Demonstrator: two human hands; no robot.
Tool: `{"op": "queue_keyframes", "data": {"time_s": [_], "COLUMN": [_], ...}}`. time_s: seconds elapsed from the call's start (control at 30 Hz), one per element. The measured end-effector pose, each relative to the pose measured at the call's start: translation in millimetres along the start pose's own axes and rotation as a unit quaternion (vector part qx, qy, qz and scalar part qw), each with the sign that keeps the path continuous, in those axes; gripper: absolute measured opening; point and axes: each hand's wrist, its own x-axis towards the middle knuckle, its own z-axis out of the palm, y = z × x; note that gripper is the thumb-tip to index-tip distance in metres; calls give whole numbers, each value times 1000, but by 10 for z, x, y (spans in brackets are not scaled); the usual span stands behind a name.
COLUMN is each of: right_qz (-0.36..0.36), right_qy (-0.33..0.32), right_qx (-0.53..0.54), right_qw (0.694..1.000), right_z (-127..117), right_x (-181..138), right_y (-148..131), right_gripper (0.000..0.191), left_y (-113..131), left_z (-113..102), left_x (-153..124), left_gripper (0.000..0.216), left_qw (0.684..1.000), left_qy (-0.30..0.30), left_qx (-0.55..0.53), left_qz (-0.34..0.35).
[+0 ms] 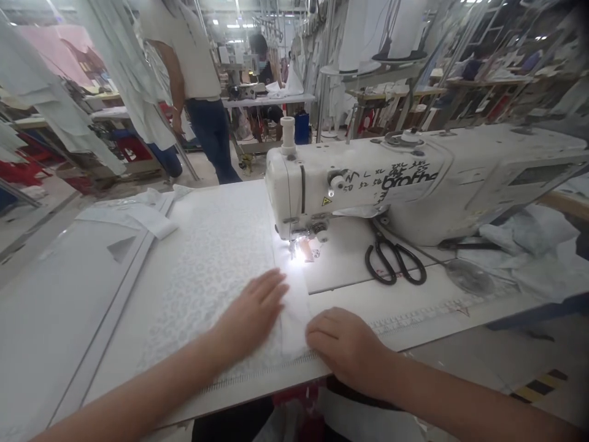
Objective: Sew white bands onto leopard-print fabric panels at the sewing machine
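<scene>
A white sewing machine [350, 178] stands across the table, its lamp lighting the needle area. Pale fabric with a faint spotted print [202, 270] lies to the left of the needle, with a plain white strip [294, 328] along its right edge. My left hand [255, 307] rests flat on the fabric just in front of the needle, fingers stretched out. Closer to the table's front edge, my right hand [343, 341] has its fingers curled together at the strip's right edge, pinching it. The fingertips' undersides are hidden.
Black-handled scissors [396, 261] lie on the machine bed at right. Crumpled white cloth [529, 252] is heaped beyond them. A measuring tape [414, 316] runs along the front edge. White cloth pieces [129, 218] lie at left. A person [193, 80] stands behind the table.
</scene>
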Motion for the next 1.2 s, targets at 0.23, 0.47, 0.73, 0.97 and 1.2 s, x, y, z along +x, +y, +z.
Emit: {"op": "queue_keyframes", "data": {"time_s": [0.23, 0.47, 0.73, 0.97, 1.2], "right_qz": [9, -14, -3, 31, 30], "right_qy": [8, 23, -1, 17, 10], "right_qx": [-24, -38, -68, -97, -108], "right_qw": [1000, 999, 998, 995, 994], "right_z": [2, 51, 28, 75, 64], "right_x": [209, 369, 530, 524, 526], "right_y": [272, 533, 798, 865, 845], "right_gripper": [25, 24, 23, 23, 24], "left_y": [122, -268, -557, -668, -650], "left_z": [34, -28, -6, -34, -65], "left_x": [-46, 203, 475, 618, 622], "left_gripper": [28, 27, 28, 26, 23], "left_qw": [991, 994, 997, 997, 995], "left_qy": [23, -54, -28, -8, 1], "left_qx": [-129, -98, -73, -64, -49], "left_qz": [-34, 3, 24, 34, 82]}}
